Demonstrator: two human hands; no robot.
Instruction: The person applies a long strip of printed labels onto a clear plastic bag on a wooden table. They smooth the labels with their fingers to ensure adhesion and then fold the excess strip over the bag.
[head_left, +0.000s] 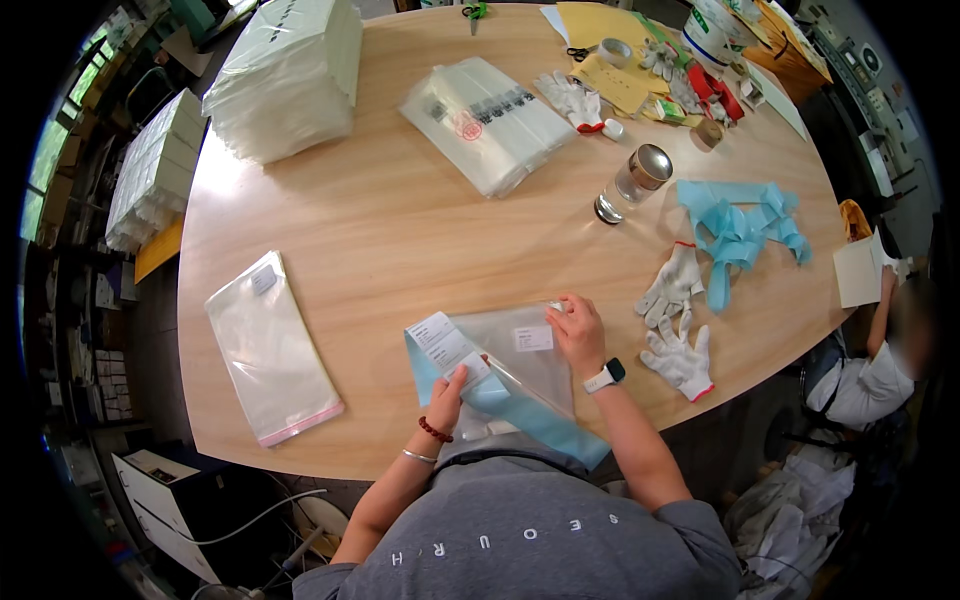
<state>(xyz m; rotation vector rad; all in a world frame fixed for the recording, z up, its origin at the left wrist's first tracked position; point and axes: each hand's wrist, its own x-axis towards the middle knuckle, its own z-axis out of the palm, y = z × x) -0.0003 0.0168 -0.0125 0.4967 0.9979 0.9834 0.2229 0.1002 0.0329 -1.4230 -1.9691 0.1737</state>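
A clear plastic bag (540,372) lies at the table's near edge, with one white label (533,338) stuck near its top. My right hand (580,332) is closed on the bag's upper right corner, fingertips pinched together. Between the thumb and fingers of my left hand (445,400) is a light blue strip of labels (447,345), its white labels facing up. The strip's blue tail drapes over the bag and hangs past the table edge by my shirt. At the left lies a flat stack of clear bags (272,350) with a small label at its top.
Tall bundles of plastic bags (290,85) stand at the back left. Another bag stack (490,125) lies mid-table. Right are a glass bottle (633,184), crumpled blue backing strip (740,230) and white gloves (678,355). A person (865,375) sits beyond the right edge.
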